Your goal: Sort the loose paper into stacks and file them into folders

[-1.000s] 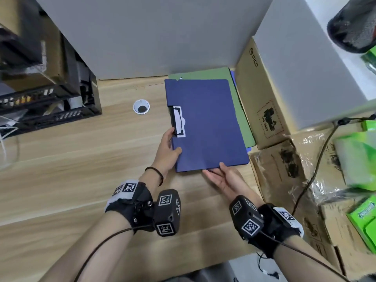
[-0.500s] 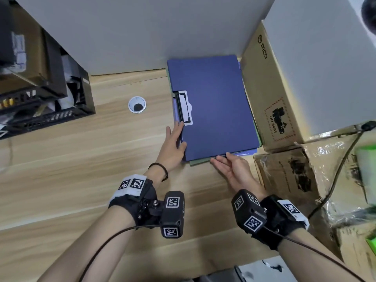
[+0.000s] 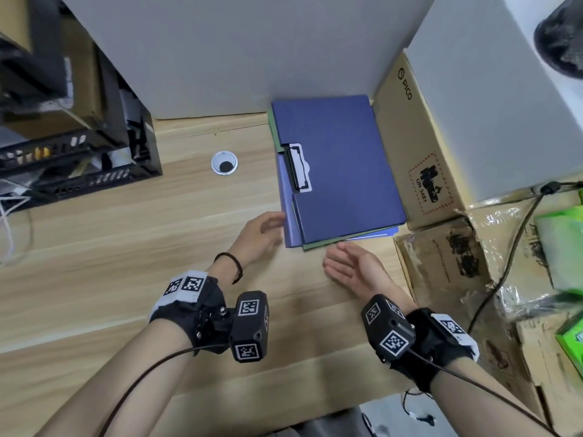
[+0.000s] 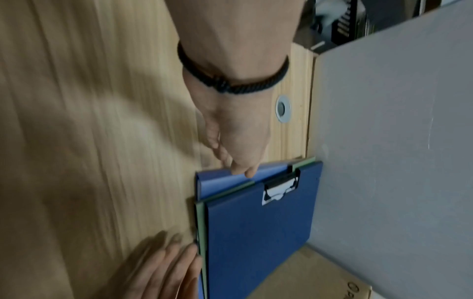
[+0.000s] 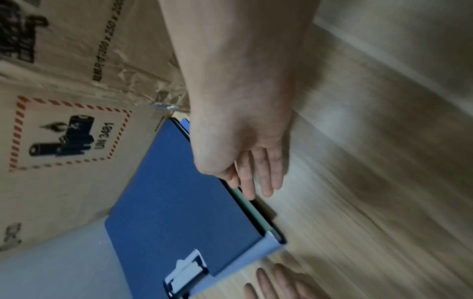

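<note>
A dark blue clip folder (image 3: 339,165) (image 4: 258,228) (image 5: 176,194) lies on top of a stack at the back of the desk, its clip (image 3: 298,168) on the left edge. A green folder (image 3: 318,245) (image 4: 200,222) and a lighter blue folder (image 3: 291,216) (image 4: 222,182) peek out beneath it. My left hand (image 3: 262,233) (image 4: 240,149) is open, fingertips at the stack's left edge. My right hand (image 3: 350,266) (image 5: 253,161) is open, palm up, just in front of the stack's near edge, holding nothing.
A PICO cardboard box (image 3: 419,152) stands right against the stack, with more boxes (image 3: 448,266) and green packs (image 3: 564,247) to the right. A grey partition (image 3: 236,52) backs the desk. A cable hole (image 3: 224,163) and black trays (image 3: 75,159) are at the left.
The blue folder was slid back onto the green one, against the partition. Both hands have since drawn back from the stack's edges toward me.
</note>
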### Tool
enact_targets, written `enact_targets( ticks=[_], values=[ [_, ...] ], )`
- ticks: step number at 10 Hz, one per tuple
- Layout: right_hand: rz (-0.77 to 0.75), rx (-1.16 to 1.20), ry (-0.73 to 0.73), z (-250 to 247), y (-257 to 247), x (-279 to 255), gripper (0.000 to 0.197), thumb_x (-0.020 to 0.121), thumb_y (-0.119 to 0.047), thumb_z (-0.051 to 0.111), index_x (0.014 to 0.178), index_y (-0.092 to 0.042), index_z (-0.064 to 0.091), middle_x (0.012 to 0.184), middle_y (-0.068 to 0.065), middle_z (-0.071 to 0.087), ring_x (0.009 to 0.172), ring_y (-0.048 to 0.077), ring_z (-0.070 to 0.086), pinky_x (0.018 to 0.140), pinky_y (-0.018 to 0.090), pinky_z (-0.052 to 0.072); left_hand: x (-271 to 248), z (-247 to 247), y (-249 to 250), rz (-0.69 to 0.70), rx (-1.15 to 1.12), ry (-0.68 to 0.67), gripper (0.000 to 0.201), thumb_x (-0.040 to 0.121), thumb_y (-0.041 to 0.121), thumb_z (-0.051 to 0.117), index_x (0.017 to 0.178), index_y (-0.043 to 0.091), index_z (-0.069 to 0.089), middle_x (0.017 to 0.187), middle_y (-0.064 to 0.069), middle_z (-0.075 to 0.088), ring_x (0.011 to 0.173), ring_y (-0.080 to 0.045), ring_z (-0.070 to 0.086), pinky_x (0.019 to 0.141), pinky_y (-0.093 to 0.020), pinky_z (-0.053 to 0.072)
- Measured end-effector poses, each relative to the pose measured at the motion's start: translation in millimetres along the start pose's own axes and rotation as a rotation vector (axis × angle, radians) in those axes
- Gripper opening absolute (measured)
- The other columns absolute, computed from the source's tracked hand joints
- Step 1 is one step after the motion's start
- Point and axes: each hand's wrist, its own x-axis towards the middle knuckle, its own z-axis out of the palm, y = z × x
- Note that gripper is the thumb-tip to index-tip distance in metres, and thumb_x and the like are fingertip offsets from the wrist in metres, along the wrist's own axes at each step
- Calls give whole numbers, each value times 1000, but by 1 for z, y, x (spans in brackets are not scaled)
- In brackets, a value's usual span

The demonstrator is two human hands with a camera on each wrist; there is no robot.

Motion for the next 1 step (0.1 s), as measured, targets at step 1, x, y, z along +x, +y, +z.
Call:
enact_targets(
  ticks=[1],
  values=[
    [17, -100, 23, 14, 22, -9, 14, 101, -16, 41, 99, -15, 55, 63, -2, 66, 64, 19, 66, 71, 33, 53, -27, -27, -24, -108, -80, 50, 33, 92, -3, 48, 122, 8, 57, 111, -8, 66, 105, -22, 61, 85, -23, 49]
  ],
)
